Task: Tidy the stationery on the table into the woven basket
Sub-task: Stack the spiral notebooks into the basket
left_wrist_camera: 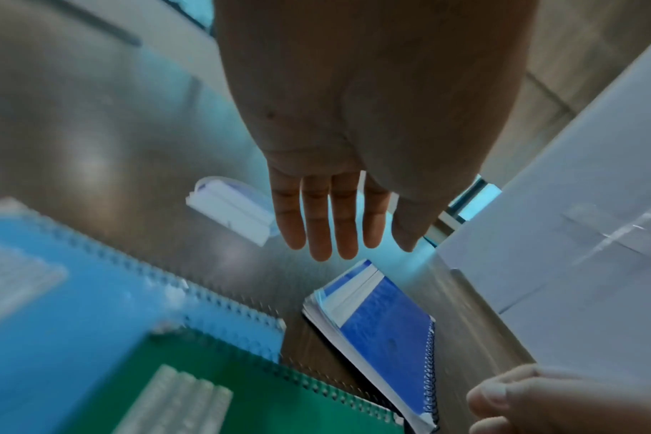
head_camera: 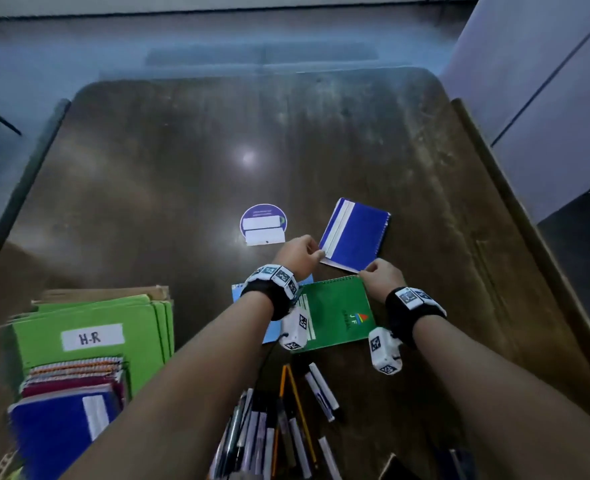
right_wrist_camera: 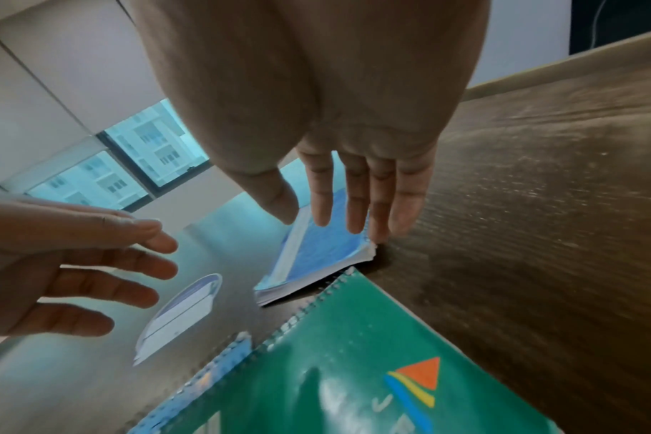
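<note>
Both hands are spread, fingers straight, holding nothing. The left hand [head_camera: 298, 252] and right hand [head_camera: 381, 271] flank the near edge of the dark blue notebook [head_camera: 355, 235], which lies flat on the table [head_camera: 148, 168]; whether fingertips touch it is unclear. Apparently mid-reach: next, both hands must close on its edges and lift. The basket [head_camera: 7, 462], seemingly holding folders, sits near the left elbow.
</note>
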{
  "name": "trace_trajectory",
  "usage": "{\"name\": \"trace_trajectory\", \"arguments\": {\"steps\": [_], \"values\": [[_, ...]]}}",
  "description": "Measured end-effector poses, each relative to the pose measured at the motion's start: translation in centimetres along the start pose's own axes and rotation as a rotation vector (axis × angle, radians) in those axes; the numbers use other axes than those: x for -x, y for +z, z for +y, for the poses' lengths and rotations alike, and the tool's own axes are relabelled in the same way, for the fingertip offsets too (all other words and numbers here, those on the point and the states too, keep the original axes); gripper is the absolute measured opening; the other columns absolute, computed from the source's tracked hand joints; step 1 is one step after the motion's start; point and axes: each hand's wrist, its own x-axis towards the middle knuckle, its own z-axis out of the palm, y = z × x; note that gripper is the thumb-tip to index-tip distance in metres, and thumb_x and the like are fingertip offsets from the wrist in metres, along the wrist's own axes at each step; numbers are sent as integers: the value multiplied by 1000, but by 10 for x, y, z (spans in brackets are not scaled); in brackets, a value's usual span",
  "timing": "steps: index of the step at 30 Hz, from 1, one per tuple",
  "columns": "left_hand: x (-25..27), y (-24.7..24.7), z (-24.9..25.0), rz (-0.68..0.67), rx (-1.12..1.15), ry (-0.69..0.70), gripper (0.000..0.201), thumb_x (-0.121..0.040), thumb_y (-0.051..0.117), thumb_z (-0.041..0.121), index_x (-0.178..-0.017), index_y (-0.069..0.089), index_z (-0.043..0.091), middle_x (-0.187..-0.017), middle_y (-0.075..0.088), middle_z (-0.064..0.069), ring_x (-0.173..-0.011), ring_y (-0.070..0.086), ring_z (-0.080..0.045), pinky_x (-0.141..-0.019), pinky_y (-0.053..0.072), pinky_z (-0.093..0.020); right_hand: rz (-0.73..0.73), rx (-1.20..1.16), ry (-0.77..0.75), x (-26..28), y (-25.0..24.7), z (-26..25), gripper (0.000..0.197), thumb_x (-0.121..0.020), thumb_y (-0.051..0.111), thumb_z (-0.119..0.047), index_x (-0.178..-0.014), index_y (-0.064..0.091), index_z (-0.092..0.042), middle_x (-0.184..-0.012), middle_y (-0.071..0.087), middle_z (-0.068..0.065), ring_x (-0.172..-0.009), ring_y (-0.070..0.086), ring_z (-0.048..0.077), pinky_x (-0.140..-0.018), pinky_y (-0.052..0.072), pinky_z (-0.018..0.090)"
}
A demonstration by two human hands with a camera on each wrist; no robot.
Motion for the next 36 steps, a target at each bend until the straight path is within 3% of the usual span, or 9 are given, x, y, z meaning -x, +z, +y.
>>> {"name": "trace_trajectory", "arguments": {"steps": [6, 10, 19, 22, 26, 28, 30, 33, 36], "values": [[-55, 52, -1, 46, -66, -62, 26, -95, 57, 38, -111, 66, 20, -114, 56, -8, -106, 55, -24, -92, 43, -32, 35, -75, 70, -54, 6, 27, 41, -96, 57, -31, -128, 52, -7, -129, 59, 17, -117, 56, 34, -92, 44, 36], [-82, 73, 2, 85, -104, -126, 36, -94, 58, 39, -122, 60, 16, -123, 53, -15, -115, 52, -32, -98, 42, -38, 13, -169, 76, -78, 14, 26, 44, -96, 59, -39, -125, 49, -8, -127, 60, 18, -113, 59, 36, -88, 46, 38], [-83, 76, 1, 51, -332, -202, 60, -84, 71, 38, -129, 42, 13, -129, 48, -16, -120, 49, -34, -96, 46, -46, -66, -244, 41, -82, 24, 24, 34, -95, 51, -19, -128, 42, -18, -117, 64, 12, -96, 64, 32, -80, 50, 37], [-68, 67, 7, 69, -410, -46, 65, -82, 69, 27, -138, 39, 15, -133, 43, -16, -121, 47, -35, -99, 46, -48, -106, -339, 13, -69, 20, 22, 35, -95, 47, -14, -128, 42, -26, -107, 65, 5, -78, 71, 23, -68, 61, 39], [-50, 51, 23, -13, -451, 277, 72, -84, 62, 15, -150, 32, 21, -154, 29, -14, -136, 34, -36, -105, 41, -51, -85, -452, -41, -43, 13, 10, 38, -96, 43, -5, -129, 45, -23, -100, 64, 1, -68, 69, 18, -54, 52, 29], [-37, 39, 33, -26, -501, 395, 76, -84, 58, 9, -153, 29, 23, -159, 22, -11, -142, 26, -34, -109, 37, -52, -75, -500, -87, -28, 9, 4, 39, -95, 43, -6, -128, 47, -26, -105, 67, 6, -75, 69, 21, -62, 55, 35], [-26, 25, 41, -33, -561, 456, 80, -84, 58, 8, -155, 25, 25, -163, 15, -8, -147, 18, -32, -114, 30, -51, -71, -496, -158, -14, 5, -2, 41, -94, 43, -7, -128, 51, -29, -113, 69, 7, -95, 68, 24, -86, 56, 46], [-7, 1, 46, 8, -651, 516, 80, -85, 59, 10, -155, 25, 24, -165, 12, -5, -151, 8, -30, -120, 15, -49, -78, -414, -297, 15, -5, -14, 45, -98, 41, -6, -135, 53, -29, -124, 66, 2, -114, 62, 19, -101, 48, 39], [9, -24, 45, -20, -727, 552, 47, -91, 53, 15, -138, 49, 18, -147, 46, -7, -142, 33, -30, -119, 19, -45, -65, -347, -380, 40, -11, -24, 44, -98, 43, -10, -132, 58, -32, -123, 68, -3, -112, 61, 17, -100, 48, 36]]}}
